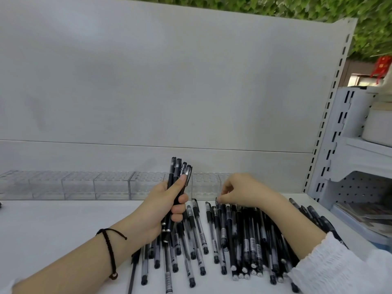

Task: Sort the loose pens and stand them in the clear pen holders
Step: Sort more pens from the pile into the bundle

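White shelf board, white back panel, slotted upright on the right, foliage beyond. Clear pen holders in a row along the far edge, at least six; contents can't be told. Left hand grips a bundle upright, four caps showing. Loose pens, dozens, lie near-centre to right. Right hand is curled onto their far ends; pinch unclear.

bare shelf left of loose pens; clear pen holders line back wall.
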Demonstrator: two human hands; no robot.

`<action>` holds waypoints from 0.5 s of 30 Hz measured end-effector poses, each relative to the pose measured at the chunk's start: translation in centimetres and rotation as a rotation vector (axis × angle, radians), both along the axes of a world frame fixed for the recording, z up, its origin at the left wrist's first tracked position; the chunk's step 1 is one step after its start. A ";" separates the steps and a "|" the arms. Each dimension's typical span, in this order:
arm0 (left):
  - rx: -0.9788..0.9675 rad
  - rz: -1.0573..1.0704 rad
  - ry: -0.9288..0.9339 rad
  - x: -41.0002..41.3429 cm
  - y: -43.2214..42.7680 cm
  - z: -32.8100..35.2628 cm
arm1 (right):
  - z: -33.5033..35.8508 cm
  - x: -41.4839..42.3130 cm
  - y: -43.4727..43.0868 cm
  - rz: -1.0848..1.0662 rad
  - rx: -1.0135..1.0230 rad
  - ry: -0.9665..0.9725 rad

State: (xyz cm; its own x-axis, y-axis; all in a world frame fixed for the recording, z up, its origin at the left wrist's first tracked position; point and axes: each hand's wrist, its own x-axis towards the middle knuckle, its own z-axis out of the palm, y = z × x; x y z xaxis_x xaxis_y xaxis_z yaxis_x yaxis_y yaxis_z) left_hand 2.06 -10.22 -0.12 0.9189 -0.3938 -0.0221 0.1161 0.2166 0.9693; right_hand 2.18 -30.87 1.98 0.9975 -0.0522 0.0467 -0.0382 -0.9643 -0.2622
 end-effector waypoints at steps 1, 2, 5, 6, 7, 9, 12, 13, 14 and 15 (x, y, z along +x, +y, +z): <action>0.000 0.000 -0.002 -0.1 0.0 0.0 | -0.2 0.0 0.2 -0.010 -0.034 -0.021; -0.001 0.000 -0.002 -0.1 0.0 0.1 | -0.3 0.0 0.4 -0.022 -0.075 -0.041; -0.001 0.000 0.000 -0.2 -0.1 0.2 | -0.6 -0.2 1.4 -0.059 -0.198 -0.084; -0.001 0.001 0.001 -0.2 -0.1 0.2 | -0.7 -0.2 1.7 -0.067 -0.223 -0.087; 0.002 0.003 0.000 -0.2 0.0 0.2 | -0.7 -0.3 2.0 -0.071 -0.238 -0.085; 0.009 0.008 -0.006 -0.2 0.0 0.1 | -0.7 -0.4 2.5 -0.086 -0.248 -0.065; 0.007 0.020 -0.018 -0.2 -0.1 -0.1 | -0.6 -0.3 2.5 -0.106 -0.152 -0.026; 0.005 0.025 -0.023 -0.2 -0.1 -0.1 | -0.5 -0.2 2.4 -0.102 -0.065 -0.012; 0.002 0.027 -0.029 -0.1 -0.2 -0.2 | -0.5 -0.2 2.4 -0.089 0.051 -0.002; -0.001 0.027 -0.033 -0.1 -0.2 -0.2 | -0.3 -0.2 2.4 -0.068 0.183 -0.003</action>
